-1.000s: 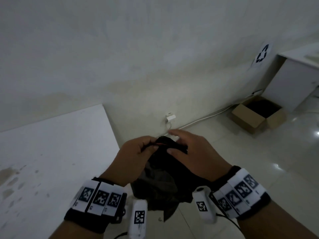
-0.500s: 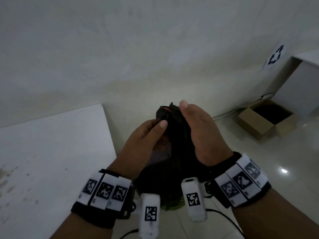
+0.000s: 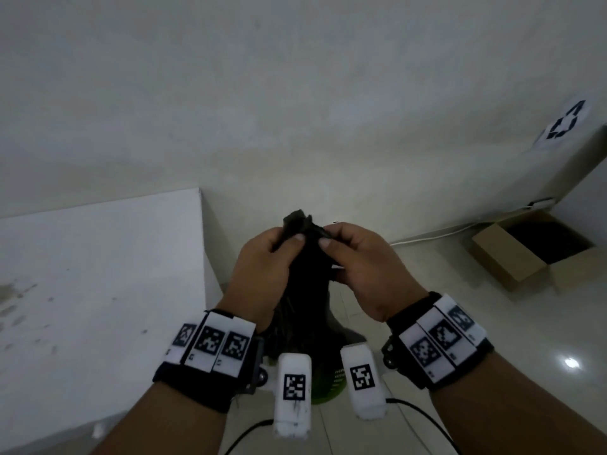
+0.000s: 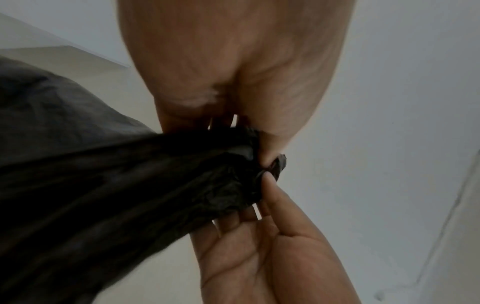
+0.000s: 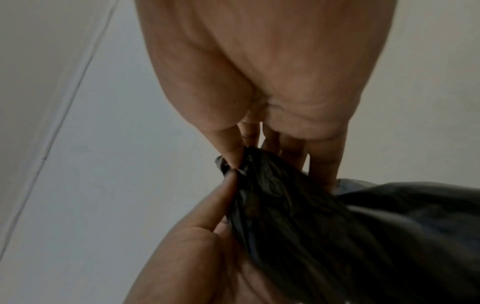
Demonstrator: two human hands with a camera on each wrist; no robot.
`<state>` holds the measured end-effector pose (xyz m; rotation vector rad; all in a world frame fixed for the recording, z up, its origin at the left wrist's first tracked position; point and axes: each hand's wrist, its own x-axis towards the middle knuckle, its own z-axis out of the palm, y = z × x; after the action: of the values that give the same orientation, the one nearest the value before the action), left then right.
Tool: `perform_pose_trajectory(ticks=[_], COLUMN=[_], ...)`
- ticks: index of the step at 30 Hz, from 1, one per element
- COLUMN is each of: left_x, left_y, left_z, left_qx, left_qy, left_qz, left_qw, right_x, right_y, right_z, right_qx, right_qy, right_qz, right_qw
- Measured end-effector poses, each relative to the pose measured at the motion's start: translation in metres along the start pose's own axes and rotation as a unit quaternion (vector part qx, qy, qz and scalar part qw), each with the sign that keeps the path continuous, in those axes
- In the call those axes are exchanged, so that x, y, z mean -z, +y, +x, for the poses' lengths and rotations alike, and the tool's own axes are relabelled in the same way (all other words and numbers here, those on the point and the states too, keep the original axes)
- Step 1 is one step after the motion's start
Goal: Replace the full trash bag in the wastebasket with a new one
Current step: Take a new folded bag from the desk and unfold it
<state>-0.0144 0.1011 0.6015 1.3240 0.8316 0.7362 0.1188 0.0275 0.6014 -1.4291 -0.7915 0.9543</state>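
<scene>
A full black trash bag (image 3: pixel 303 320) hangs between my hands, its top gathered into a twisted neck (image 3: pixel 297 221). My left hand (image 3: pixel 289 239) pinches the neck from the left and my right hand (image 3: pixel 325 239) pinches it from the right, thumbs facing each other. Below the bag, a bit of the green wastebasket (image 3: pixel 331 385) shows between the wrist cameras. In the left wrist view the left hand (image 4: pixel 249 135) grips the bunched bag (image 4: pixel 130 185). In the right wrist view the right hand (image 5: pixel 233 162) pinches the bag (image 5: pixel 311 226) tip against the left hand's finger.
A white tabletop (image 3: pixel 98 274) fills the left, its corner close to the bag. An open cardboard box (image 3: pixel 522 257) sits on the tiled floor at right, below a recycling sign (image 3: pixel 563 126). A white cable (image 3: pixel 433 234) runs along the wall base.
The bag's top has been lifted and bunched into a tight neck. My right hand went from wrapping over the neck to pinching it beside my left hand.
</scene>
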Motion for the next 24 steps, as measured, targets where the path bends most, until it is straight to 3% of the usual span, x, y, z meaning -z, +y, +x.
perform_pose_trajectory(ticks=[6,8,11,13,18,21,23,24], left_x=[0.007,0.01,0.004,-0.005,-0.021,-0.024,-0.019,-0.015], left_y=[-0.049,-0.065,-0.081,-0.089,-0.118,-0.134,-0.142,-0.148], left_z=[0.002,-0.002,-0.008,-0.013,-0.018,-0.018,-0.014,-0.012], left_qx=[0.054,0.067,0.099,0.109,0.115,0.131,0.117,0.103], left_qy=[0.149,0.175,0.187,0.172,0.107,0.066,0.051,0.05], left_qz=[-0.078,-0.094,-0.097,-0.109,-0.029,-0.021,0.025,0.06], left_qw=[0.984,0.978,0.973,0.973,0.987,0.989,0.991,0.992], right_x=[0.063,0.088,0.115,0.128,0.127,0.111,0.101,0.097], right_y=[0.04,0.058,0.082,0.093,0.123,0.154,0.168,0.175], right_z=[0.008,0.007,0.003,-0.001,0.0,0.015,0.021,0.023], right_qx=[-0.041,-0.07,-0.09,-0.099,-0.198,-0.254,-0.248,-0.245], right_qy=[0.226,0.264,0.267,0.231,0.053,-0.026,-0.093,-0.114], right_qz=[0.037,-0.007,-0.136,-0.204,-0.256,-0.313,-0.369,-0.358], right_qw=[0.972,0.962,0.95,0.946,0.945,0.915,0.891,0.893])
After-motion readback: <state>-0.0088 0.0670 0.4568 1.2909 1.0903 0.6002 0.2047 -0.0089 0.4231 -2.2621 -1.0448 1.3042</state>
